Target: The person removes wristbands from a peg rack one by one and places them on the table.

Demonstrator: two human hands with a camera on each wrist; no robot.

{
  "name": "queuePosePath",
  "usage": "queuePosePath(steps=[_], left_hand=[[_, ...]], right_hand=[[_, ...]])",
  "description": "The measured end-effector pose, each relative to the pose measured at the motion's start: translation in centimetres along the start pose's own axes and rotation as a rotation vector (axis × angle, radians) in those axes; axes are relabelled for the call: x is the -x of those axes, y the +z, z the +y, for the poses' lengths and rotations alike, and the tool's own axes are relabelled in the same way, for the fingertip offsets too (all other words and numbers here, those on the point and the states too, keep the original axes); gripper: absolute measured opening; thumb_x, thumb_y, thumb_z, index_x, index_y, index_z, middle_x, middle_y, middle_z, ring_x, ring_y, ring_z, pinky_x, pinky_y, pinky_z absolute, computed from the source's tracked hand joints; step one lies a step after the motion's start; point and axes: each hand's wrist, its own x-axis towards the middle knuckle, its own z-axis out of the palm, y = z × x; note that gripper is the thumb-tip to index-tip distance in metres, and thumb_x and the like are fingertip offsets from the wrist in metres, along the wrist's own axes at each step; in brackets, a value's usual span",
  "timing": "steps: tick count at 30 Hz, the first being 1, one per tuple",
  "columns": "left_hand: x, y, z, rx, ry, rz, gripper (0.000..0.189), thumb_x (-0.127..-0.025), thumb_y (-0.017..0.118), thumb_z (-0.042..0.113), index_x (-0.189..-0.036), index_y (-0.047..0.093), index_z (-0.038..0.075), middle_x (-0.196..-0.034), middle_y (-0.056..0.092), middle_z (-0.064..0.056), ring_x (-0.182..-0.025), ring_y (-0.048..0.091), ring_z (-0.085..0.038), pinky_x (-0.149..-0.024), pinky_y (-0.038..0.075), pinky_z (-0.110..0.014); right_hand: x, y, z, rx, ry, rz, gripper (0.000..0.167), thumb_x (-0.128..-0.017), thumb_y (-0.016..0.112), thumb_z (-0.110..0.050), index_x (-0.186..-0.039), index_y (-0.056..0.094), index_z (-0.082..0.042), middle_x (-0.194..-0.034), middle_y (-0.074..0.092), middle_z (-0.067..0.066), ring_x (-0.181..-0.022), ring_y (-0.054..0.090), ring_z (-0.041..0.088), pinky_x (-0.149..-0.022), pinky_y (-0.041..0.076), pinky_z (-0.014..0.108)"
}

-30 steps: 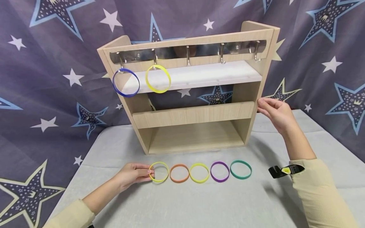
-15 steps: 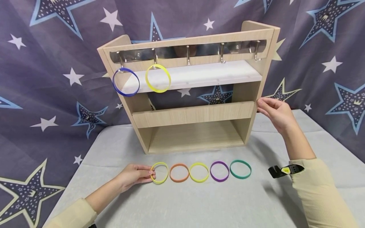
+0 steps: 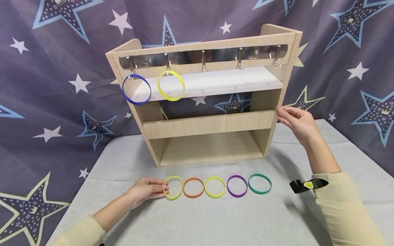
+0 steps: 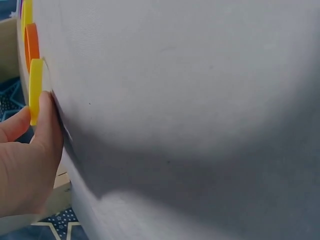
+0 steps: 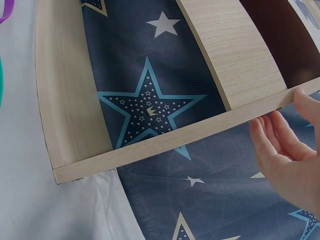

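My left hand (image 3: 143,191) pinches the left side of a yellow wristband (image 3: 166,181), the leftmost in a row on the table. In the left wrist view, thumb and fingers hold this yellow wristband (image 4: 35,90) on edge beside an orange wristband (image 4: 32,42). My right hand (image 3: 300,124) grips the right side panel of a wooden shelf (image 3: 209,123). The right wrist view has the thumb on the panel's front edge (image 5: 200,131) and the fingers beside it. A blue wristband (image 3: 124,95) and another yellow wristband (image 3: 181,83) hang from the two leftmost hooks.
Rightward along the row lie an orange wristband (image 3: 193,196), a yellow one (image 3: 214,196), a purple one (image 3: 237,195) and a green one (image 3: 260,192). A metal hook rail (image 3: 221,54) spans the shelf's top. A star-patterned curtain (image 3: 61,112) stands behind the grey-covered table (image 3: 215,222).
My left hand has shifted slightly right with the yellow wristband, bringing it closer to the orange one. The right hand keeps its place on the shelf.
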Motion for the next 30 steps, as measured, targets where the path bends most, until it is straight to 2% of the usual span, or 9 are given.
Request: queuePosePath(steps=[5, 9, 14, 19, 25, 30], left_hand=[[0.1, 0.3, 0.4, -0.083, 0.003, 0.040, 0.043, -0.090, 0.062, 0.001, -0.122, 0.047, -0.025, -0.089, 0.072, -0.007, -0.082, 0.069, -0.010, -0.081, 0.062, -0.024], [0.3, 0.2, 0.9, -0.189, -0.004, 0.072, 0.042, -0.089, 0.064, 0.002, -0.120, 0.051, -0.023, -0.089, 0.073, -0.009, -0.079, 0.070, -0.011, -0.079, 0.063, -0.027], [0.6, 0.0, 1.4, -0.328, 0.013, 0.107, 0.036, -0.087, 0.065, 0.002, -0.115, 0.058, -0.019, -0.093, 0.073, -0.018, -0.078, 0.071, -0.015, -0.075, 0.064, -0.032], [0.6, -0.5, 1.9, -0.428, 0.029, 0.085, 0.036, -0.087, 0.065, 0.004, -0.115, 0.059, -0.018, -0.101, 0.071, -0.024, -0.083, 0.071, -0.017, -0.075, 0.064, -0.034], [0.4, -1.1, 3.2, -0.521, 0.036, 0.086, 0.038, -0.091, 0.064, 0.015, -0.118, 0.060, -0.012, -0.105, 0.071, -0.021, -0.088, 0.071, -0.018, -0.078, 0.063, -0.033], [-0.1, -1.5, 4.7, -0.530, 0.109, 0.085, 0.041, -0.093, 0.062, 0.019, -0.120, 0.058, -0.011, -0.110, 0.070, -0.022, -0.096, 0.070, -0.021, -0.084, 0.062, -0.034]], right_hand=[[0.0, -0.1, 0.0, -0.009, 0.002, -0.007, 0.010, -0.090, 0.065, -0.010, -0.091, 0.070, -0.019, -0.090, 0.070, -0.011, -0.086, 0.067, -0.002, -0.080, 0.056, 0.008], [0.0, -0.1, 0.1, 0.005, 0.004, -0.003, 0.008, -0.090, 0.066, -0.012, -0.091, 0.070, -0.020, -0.090, 0.070, -0.011, -0.086, 0.067, -0.003, -0.079, 0.056, 0.007], [0.0, -0.1, 0.1, 0.005, -0.001, -0.004, 0.008, -0.090, 0.067, -0.013, -0.092, 0.071, -0.019, -0.090, 0.070, -0.011, -0.086, 0.067, -0.003, -0.080, 0.056, 0.007], [0.0, -0.1, 0.1, 0.018, 0.005, 0.005, 0.007, -0.089, 0.068, -0.015, -0.091, 0.071, -0.020, -0.091, 0.070, -0.011, -0.087, 0.067, -0.003, -0.079, 0.056, 0.007], [0.0, -0.1, 0.1, 0.017, 0.011, 0.007, 0.006, -0.089, 0.069, -0.016, -0.092, 0.070, -0.020, -0.092, 0.069, -0.011, -0.087, 0.067, -0.003, -0.079, 0.056, 0.007], [0.0, 0.0, 0.2, -0.011, -0.005, 0.000, 0.007, -0.089, 0.068, -0.012, -0.092, 0.070, -0.018, -0.091, 0.070, -0.010, -0.087, 0.067, -0.002, -0.080, 0.056, 0.008]])
